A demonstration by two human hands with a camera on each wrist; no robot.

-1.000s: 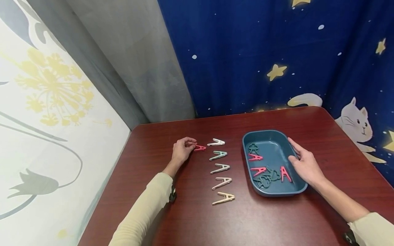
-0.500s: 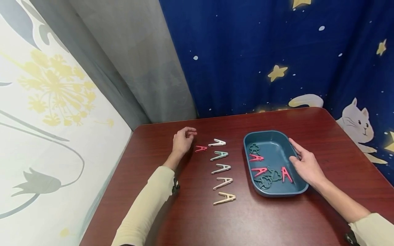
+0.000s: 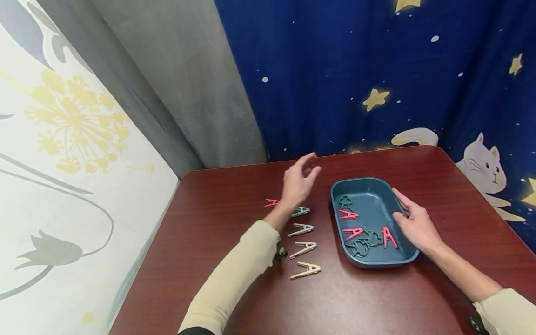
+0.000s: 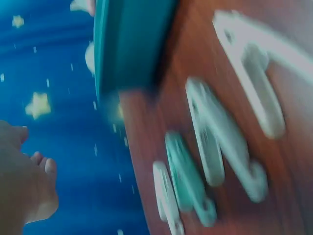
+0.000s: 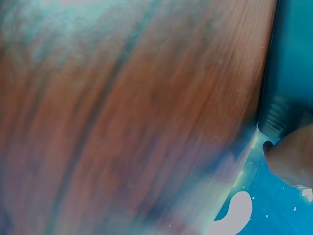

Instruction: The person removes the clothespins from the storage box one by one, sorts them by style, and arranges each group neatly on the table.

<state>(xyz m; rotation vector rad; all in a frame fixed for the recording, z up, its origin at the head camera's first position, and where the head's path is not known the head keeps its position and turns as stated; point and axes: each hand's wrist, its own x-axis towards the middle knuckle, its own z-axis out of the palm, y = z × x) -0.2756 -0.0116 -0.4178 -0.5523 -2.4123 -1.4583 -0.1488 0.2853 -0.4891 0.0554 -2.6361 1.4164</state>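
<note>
My left hand (image 3: 296,184) is raised over the table with fingers apart and nothing in them. Its wrist overlaps the pink clothespin (image 3: 271,203) and the green clothespin (image 3: 300,212) in the head view. A white clothespin (image 4: 164,188), hidden there by that hand, shows in the left wrist view. Below the green one lie a grey clothespin (image 3: 300,229), a pale pinkish clothespin (image 3: 303,249) and a cream clothespin (image 3: 305,270). My right hand (image 3: 418,228) grips the right rim of a blue tray (image 3: 372,207), thumb over the edge. Pink clothespins (image 3: 352,233) lie inside.
Dark green clover-shaped outlines (image 3: 359,248) also lie in the tray, by its left wall. The dark red wooden table (image 3: 368,307) meets a blue star curtain (image 3: 318,93) at the back and a patterned white wall (image 3: 83,195) at left.
My left hand has let go of the pink clothespin, leaving it left of the column, and has moved right and up towards the tray. The right hand and tray stay put.
</note>
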